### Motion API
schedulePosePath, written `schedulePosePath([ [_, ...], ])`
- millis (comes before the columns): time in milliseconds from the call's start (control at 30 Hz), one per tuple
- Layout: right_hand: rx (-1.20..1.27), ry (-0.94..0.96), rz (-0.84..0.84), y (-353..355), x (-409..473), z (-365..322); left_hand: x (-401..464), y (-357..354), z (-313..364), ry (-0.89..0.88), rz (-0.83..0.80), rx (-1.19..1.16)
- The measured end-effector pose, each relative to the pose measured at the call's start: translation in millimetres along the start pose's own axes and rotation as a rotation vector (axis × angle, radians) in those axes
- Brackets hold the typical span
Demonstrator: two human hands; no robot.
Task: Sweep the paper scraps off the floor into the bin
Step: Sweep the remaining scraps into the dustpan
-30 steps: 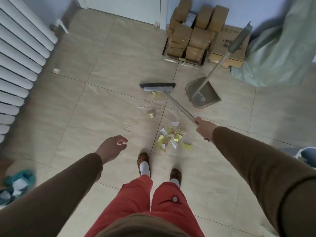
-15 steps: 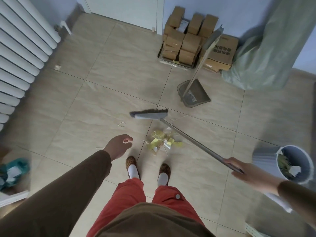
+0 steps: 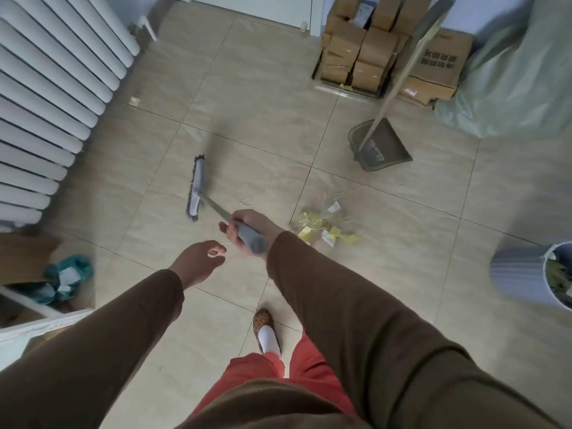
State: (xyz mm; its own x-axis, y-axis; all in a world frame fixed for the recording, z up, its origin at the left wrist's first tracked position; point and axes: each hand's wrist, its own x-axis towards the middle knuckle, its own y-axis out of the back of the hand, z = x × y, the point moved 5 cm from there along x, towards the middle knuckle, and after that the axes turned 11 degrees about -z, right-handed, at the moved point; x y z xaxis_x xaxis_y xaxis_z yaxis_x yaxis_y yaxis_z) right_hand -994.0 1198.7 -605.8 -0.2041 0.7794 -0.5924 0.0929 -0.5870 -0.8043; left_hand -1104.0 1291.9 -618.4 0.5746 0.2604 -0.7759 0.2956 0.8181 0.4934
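Note:
My right hand grips the grey handle end of the broom, whose head lies on the tile to the left of the hand. A pile of yellow and white paper scraps sits on the floor just right of that hand. My left hand hovers below the broom handle, fingers apart, holding nothing. The grey long-handled dustpan stands upright beyond the scraps. The pale bin with scraps inside is at the right edge.
A white radiator runs along the left. Stacked cardboard boxes and a green sack line the far wall. A box with a teal cloth sits at lower left. A small loop of string lies near the broom.
The broom head has swung from above the scrap pile over to the left. My right hand has moved from the right near the bin to the centre, close to my left hand.

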Motion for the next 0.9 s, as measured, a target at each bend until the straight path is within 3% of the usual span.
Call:
schedulePosePath([
  [133, 0.171, 0.125, 0.012, 21.4, 7.6, 18.4, -14.4, -5.4, -40.3, 0.018, -0.026, 0.007],
  [400, 0.208, 0.213, 0.351, 134.8, -172.6, 55.3, -20.9, -27.6, -48.5, -0.054, -0.095, 0.017],
  [700, -0.122, 0.291, 0.694, 132.9, -280.0, 92.3, -14.3, -52.5, 7.8, -0.18, -0.144, 0.028],
  [800, -0.075, 0.368, 0.665, 127.3, -291.4, 104.0, -14.0, -56.5, 18.6, -0.183, -0.153, 0.036],
  [900, 0.088, 0.433, 0.473, 121.6, -278.6, 87.1, -11.5, -60.6, 26.7, -0.167, -0.159, 0.07],
])
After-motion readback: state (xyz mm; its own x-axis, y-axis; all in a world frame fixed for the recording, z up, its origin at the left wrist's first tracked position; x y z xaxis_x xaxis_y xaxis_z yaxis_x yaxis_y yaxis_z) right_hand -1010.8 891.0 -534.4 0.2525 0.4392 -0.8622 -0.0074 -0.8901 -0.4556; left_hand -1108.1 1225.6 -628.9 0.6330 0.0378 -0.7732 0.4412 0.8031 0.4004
